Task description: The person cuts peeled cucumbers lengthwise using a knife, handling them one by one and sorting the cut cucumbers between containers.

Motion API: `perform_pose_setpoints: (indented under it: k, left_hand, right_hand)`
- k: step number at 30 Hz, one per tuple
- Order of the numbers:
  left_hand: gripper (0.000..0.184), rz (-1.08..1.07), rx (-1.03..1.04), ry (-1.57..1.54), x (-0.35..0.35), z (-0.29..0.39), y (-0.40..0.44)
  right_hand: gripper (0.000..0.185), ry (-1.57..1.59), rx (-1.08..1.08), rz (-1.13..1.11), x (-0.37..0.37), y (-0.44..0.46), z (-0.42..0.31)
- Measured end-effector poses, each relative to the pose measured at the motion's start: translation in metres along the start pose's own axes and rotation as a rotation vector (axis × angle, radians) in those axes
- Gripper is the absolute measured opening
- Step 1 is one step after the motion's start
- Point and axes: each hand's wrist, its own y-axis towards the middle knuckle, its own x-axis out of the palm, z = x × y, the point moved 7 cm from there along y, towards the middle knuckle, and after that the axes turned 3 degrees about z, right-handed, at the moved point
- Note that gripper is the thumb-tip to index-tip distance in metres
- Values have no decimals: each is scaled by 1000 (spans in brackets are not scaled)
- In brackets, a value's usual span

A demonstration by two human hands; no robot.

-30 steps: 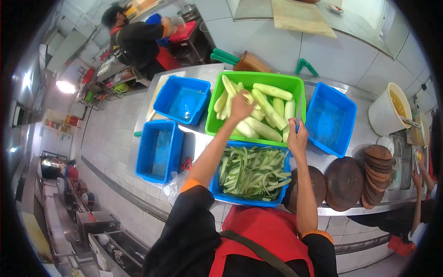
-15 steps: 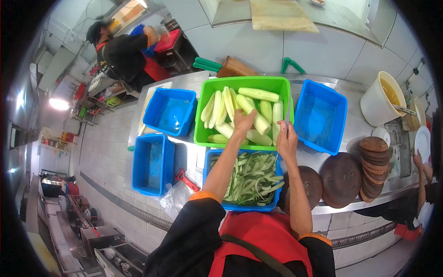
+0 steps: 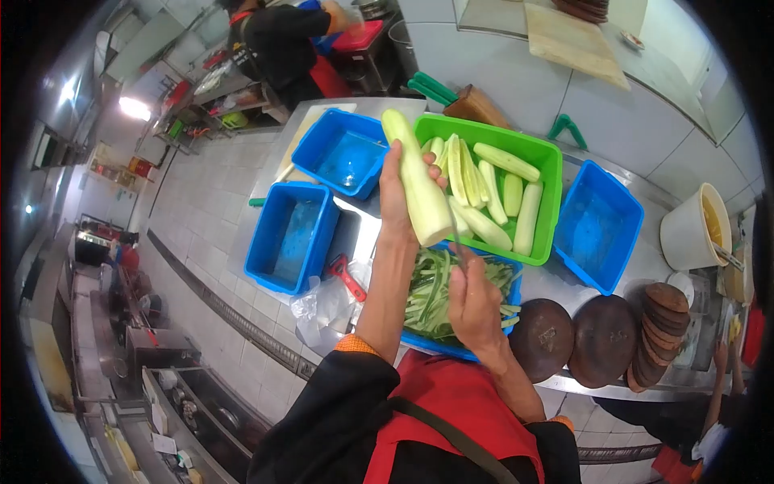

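A long, pale, peeled cucumber (image 3: 421, 194) is held up in my left hand (image 3: 393, 198), its fingers wrapped round it. My right hand (image 3: 476, 306) grips a knife (image 3: 455, 226), whose narrow blade points up beside the cucumber's lower end; I cannot tell whether it touches. Behind the hands, a green tub (image 3: 553, 202) contains several more peeled cucumbers (image 3: 506, 161), some split lengthwise. Below the cucumber, a blue tub (image 3: 517, 294) full of green peel strips (image 3: 423, 294) is partly covered by my forearm and right hand.
Two blue tubs (image 3: 310, 282) stand left, another blue tub (image 3: 638, 234) right. A red-handled tool (image 3: 348, 278) lies by a plastic bag (image 3: 322, 310). Round dark wooden boards (image 3: 601, 340), a white bucket (image 3: 685, 234) and a knife block (image 3: 480, 109) surround them. Co-workers stand far left (image 3: 278, 48) and right (image 3: 713, 427).
My left hand has lifted a cucumber out of the green tub and brought it to the left. My right hand has moved the knife down and left beside it. The view has shifted.
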Motion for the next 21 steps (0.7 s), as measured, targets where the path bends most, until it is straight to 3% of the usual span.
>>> perform_pose_setpoints:
  k: [6, 9, 13, 15, 21]
  left_hand:
    - [40, -22, 151, -87, 9, 19, -28]
    - [42, -38, 184, -135, 17, 21, -45]
    - [44, -82, 207, -78, 31, 14, -69]
    - [45, -98, 207, -68, 37, 10, -82]
    - [48, 99, 253, 158, 49, 30, -80]
  right_hand:
    - [28, 10, -10, -108, 12, -6, -22]
    - [34, 26, -88, -26, 15, -12, -23]
    - [34, -58, -10, -83, 20, -19, -12]
    - [28, -14, -135, -20, 16, -16, -19]
    - [28, -88, -162, -19, 11, -28, -21]
